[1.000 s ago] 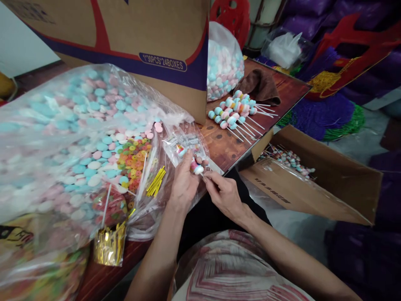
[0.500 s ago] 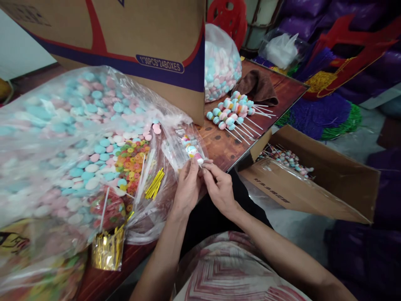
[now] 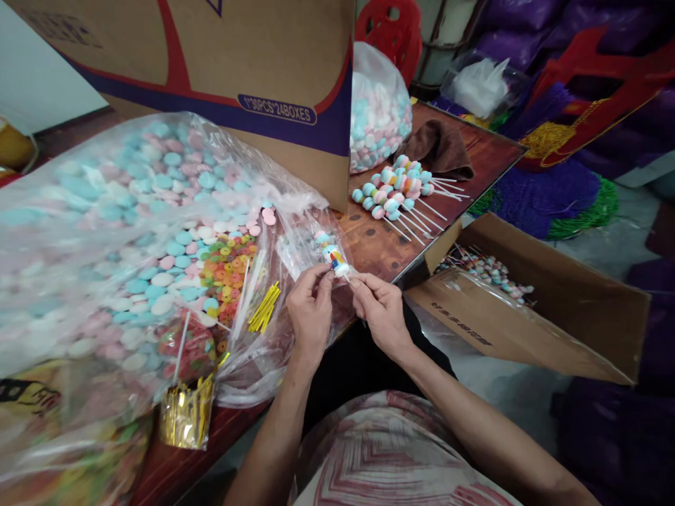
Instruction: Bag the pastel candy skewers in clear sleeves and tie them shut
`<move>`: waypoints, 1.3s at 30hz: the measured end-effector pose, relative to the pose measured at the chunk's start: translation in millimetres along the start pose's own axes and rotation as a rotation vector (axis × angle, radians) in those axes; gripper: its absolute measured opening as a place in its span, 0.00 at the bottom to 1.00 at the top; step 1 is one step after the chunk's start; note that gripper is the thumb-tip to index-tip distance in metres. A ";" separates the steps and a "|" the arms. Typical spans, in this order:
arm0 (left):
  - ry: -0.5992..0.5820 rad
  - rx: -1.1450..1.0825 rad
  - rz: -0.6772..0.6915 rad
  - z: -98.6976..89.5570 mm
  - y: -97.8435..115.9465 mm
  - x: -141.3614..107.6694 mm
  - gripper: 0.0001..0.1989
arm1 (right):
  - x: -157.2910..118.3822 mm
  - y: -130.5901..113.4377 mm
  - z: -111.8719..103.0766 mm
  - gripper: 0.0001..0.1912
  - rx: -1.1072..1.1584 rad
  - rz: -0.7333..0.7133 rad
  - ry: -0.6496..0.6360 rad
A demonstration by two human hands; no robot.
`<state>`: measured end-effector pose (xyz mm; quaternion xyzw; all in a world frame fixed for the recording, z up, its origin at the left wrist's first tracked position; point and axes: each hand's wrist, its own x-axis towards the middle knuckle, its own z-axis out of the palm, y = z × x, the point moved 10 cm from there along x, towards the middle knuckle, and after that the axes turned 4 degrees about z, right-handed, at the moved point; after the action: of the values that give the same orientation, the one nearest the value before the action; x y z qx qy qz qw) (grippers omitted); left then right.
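A marshmallow skewer (image 3: 328, 249) in pink, white and blue points away from me over the table edge. A clear sleeve with a coloured print seems to cover it. My left hand (image 3: 310, 306) is closed in a pinch at the sleeve's lower left side, by the bottom marshmallow. My right hand (image 3: 382, 309) pinches the white stick just below that marshmallow. Clear plastic sleeves (image 3: 295, 246) lie just beyond my left hand. Gold twist ties (image 3: 264, 307) lie to its left.
A big clear bag (image 3: 105, 190) of marshmallows spreads left, with ring gummies (image 3: 228, 263) beside it. Finished skewers (image 3: 395, 186) lie by a brown cloth (image 3: 437, 147). A large carton (image 3: 211, 77) stands behind; an open box (image 3: 527, 302) of skewers sits right, below table height.
My hands have moved slightly apart. My left fingers have shifted to the left side of the sleeve, and more of its coloured print shows. The whole view has shifted a little.
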<state>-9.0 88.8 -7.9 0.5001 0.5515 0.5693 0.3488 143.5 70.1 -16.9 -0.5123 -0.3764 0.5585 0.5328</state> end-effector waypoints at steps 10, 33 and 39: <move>-0.003 -0.022 -0.030 -2.9 0.6 3.2 0.07 | 1.7 2.4 -0.9 0.14 -0.041 0.020 -0.067; -0.055 0.304 0.220 -0.3 25.5 0.5 0.05 | -3.0 1.0 4.2 0.13 -0.155 -0.099 -0.031; -0.073 0.438 0.311 -1.3 28.8 0.5 0.05 | -2.0 -2.2 7.8 0.13 -0.049 -0.047 -0.029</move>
<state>-5.9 84.6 20.5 0.6625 0.5653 0.4646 0.1602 136.2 69.5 -13.0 -0.5081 -0.4095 0.5437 0.5278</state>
